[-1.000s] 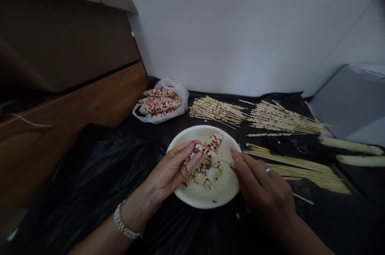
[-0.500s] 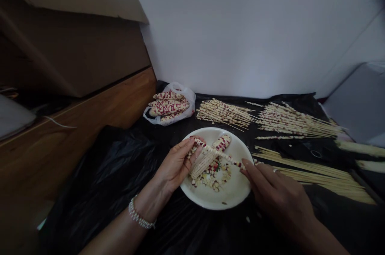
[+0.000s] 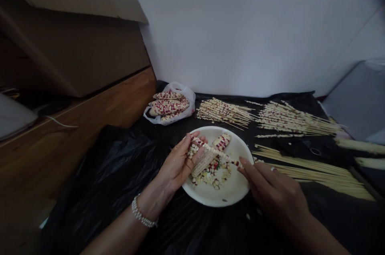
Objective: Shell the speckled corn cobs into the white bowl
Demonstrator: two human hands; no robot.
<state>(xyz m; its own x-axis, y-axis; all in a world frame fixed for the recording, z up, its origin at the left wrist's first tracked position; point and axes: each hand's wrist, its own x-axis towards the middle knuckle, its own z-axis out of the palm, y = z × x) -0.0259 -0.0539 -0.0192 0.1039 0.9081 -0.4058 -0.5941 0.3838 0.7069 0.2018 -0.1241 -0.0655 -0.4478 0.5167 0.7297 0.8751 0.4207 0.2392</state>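
A white plate (image 3: 231,193) lies on black plastic sheeting and holds loose red and white corn kernels (image 3: 215,175) and a piece of cob (image 3: 221,141). My left hand (image 3: 177,166) is over the plate's left rim, fingers curled round a partly stripped corn cob (image 3: 202,162) and the tip of a skewer. The skewer (image 3: 218,152), threaded with kernels, runs across the plate to my right hand (image 3: 270,191), which pinches its other end.
A clear bag of red and white corn cobs (image 3: 168,106) lies behind the plate. Two heaps of filled skewers (image 3: 224,112) (image 3: 293,122) lie at the back, bare bamboo sticks (image 3: 309,168) on the right. A wooden ledge (image 3: 75,126) and cardboard box stand left.
The view shifted left between the first two frames. My left hand turned the cob so its bare stripped side shows. Both hands stay at the plate with the skewer.
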